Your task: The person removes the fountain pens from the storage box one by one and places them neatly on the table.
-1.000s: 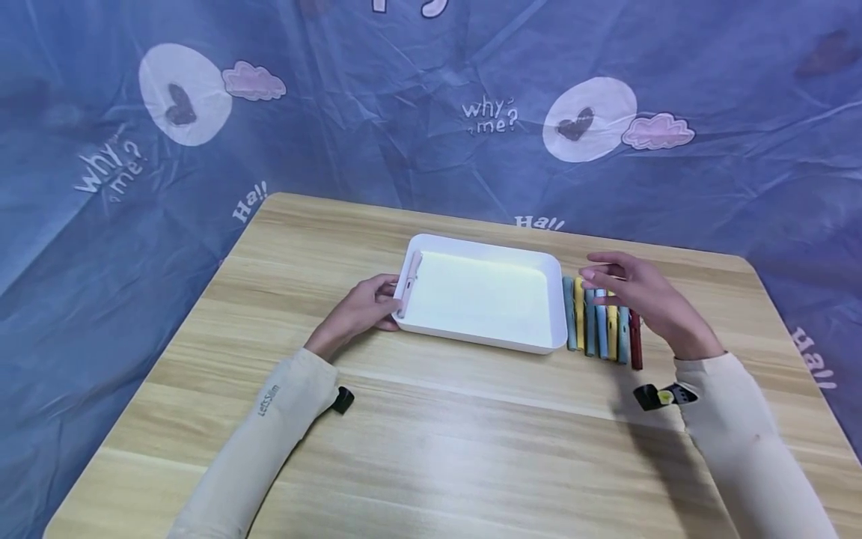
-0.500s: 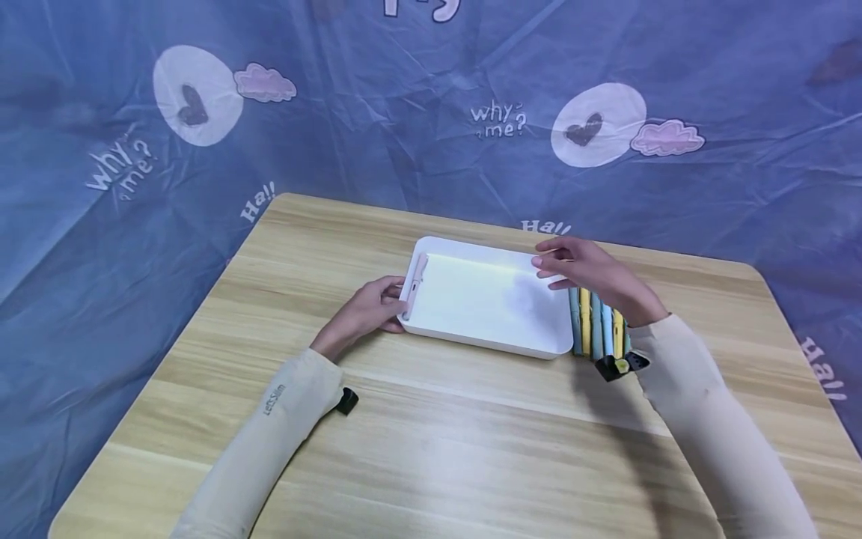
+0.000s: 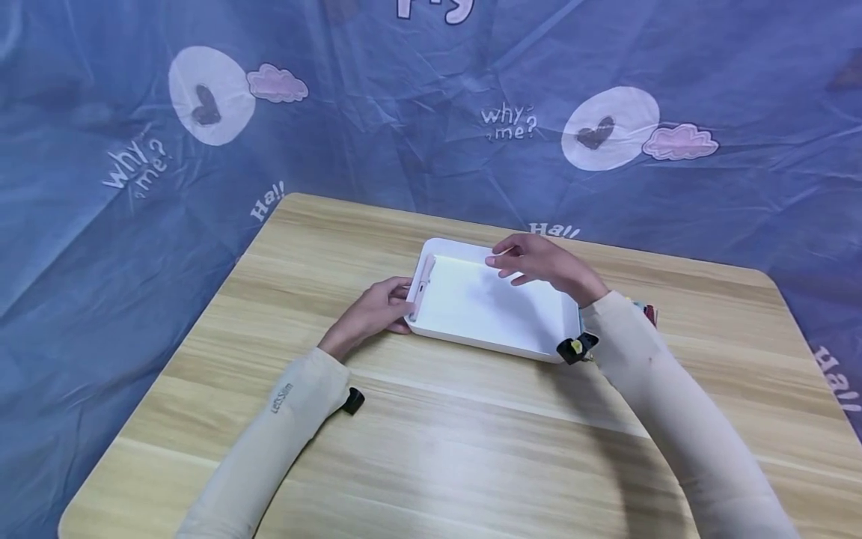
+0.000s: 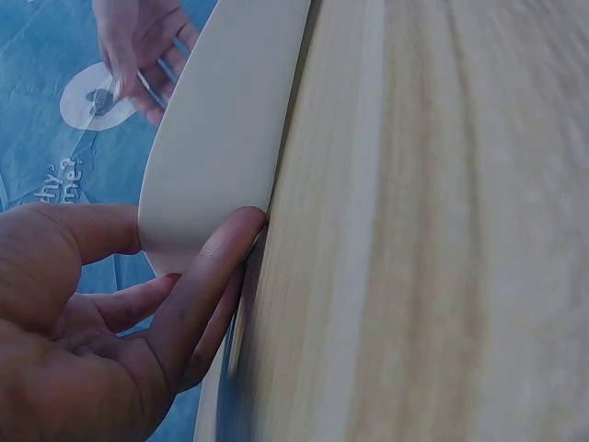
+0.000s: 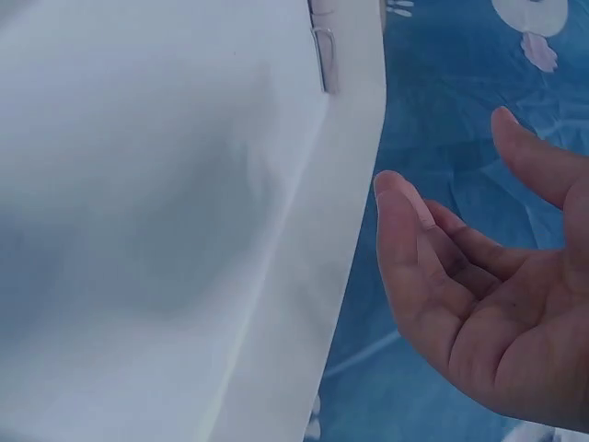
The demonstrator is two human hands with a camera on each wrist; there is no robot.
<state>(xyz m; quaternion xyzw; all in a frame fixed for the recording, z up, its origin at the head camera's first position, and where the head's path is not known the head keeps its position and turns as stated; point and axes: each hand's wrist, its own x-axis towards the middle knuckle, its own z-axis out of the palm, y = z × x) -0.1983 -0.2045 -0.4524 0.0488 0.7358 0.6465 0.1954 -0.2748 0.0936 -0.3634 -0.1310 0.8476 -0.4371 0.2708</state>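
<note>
My left hand (image 3: pixel 373 311) grips the left end of a white tray (image 3: pixel 485 343), its thumb near the rim. In the left wrist view, the left hand's fingers (image 4: pixel 198 290) press on the tray's outer wall (image 4: pixel 216 120). A pale pink pen (image 3: pixel 423 288) with a clip lies inside the tray along its left wall. Over the tray's far part hovers my right hand (image 3: pixel 542 262), fingers loosely bent and thumb apart. The right wrist view shows nothing in that hand (image 5: pixel 488 304), which is apart from the tray wall (image 5: pixel 345 184).
Right of the tray, several coloured pens (image 3: pixel 650 313) lie mostly hidden behind the right sleeve (image 3: pixel 626 344). The wooden table (image 3: pixel 431 449) extends toward the front. A blue printed cloth (image 3: pixel 404 135) hangs behind and to the left.
My right hand has moved left, from above the row of pens to above the tray, and its sleeve now covers most of the pens. The left hand keeps its grip on the tray.
</note>
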